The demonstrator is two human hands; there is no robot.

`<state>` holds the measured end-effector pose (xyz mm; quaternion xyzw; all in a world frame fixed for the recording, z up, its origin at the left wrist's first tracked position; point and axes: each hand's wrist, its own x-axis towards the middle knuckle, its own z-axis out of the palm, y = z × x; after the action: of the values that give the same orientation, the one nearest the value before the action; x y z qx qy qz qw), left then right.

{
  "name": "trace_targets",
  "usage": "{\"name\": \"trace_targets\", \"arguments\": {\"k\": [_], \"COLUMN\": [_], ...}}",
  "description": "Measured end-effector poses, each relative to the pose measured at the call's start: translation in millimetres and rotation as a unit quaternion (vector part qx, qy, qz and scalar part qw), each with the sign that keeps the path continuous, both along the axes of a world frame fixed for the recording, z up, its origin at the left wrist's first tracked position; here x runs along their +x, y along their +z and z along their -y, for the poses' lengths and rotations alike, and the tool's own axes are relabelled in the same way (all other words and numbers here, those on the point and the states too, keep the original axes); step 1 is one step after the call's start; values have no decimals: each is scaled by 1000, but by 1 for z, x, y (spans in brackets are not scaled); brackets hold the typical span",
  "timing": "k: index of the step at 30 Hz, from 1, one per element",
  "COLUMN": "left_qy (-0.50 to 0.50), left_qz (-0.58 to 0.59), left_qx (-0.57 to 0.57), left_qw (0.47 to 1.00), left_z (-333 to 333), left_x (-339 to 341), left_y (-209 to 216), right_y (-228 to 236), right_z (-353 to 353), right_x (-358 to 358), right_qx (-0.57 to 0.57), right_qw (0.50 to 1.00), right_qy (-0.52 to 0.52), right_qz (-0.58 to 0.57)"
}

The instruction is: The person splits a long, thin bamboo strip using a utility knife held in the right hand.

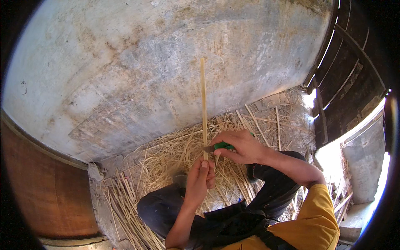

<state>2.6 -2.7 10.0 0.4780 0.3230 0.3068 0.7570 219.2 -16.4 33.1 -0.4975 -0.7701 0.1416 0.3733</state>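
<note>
My left hand [200, 175] is closed round the lower end of a long, pale bamboo strip [204, 100], which stands nearly upright in front of the wall. In my right hand [243, 146] is a knife with a green handle [224, 146]. Its short dark blade [208, 148] lies against the strip, just above my left fingers. Part of the handle is hidden inside my right fist.
Curled shavings [166, 156] cover the floor around my bent legs. A bundle of split strips [127, 204] lies at the left. Ahead rises a stained plaster wall [166, 75]; a brown wooden panel [46, 187] stands left, and dark boards [346, 79] stand right.
</note>
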Motion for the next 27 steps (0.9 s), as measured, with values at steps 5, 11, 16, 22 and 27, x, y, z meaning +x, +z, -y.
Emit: {"name": "trace_targets", "arguments": {"k": [5, 11, 16, 22, 27], "left_qy": [7, 19, -2, 29, 16], "left_qz": [-4, -4, -8, -57, -93], "left_qx": [-26, -22, -24, 9, 28], "left_qw": [1000, 1000, 1000, 998, 995], "left_z": [-1, -1, -3, 1, 7], "left_x": [-2, -3, -8, -3, 0], "left_y": [-1, -5, -2, 4, 5], "right_y": [-4, -2, -3, -1, 3], "right_z": [4, 6, 6, 8, -3], "right_x": [-11, -17, -20, -20, 0], "right_qx": [85, 145, 165, 158, 144], "right_qw": [995, 983, 979, 979, 973], "right_qy": [-21, -49, -57, -64, -146], "right_qz": [44, 101, 103, 110, 109]}}
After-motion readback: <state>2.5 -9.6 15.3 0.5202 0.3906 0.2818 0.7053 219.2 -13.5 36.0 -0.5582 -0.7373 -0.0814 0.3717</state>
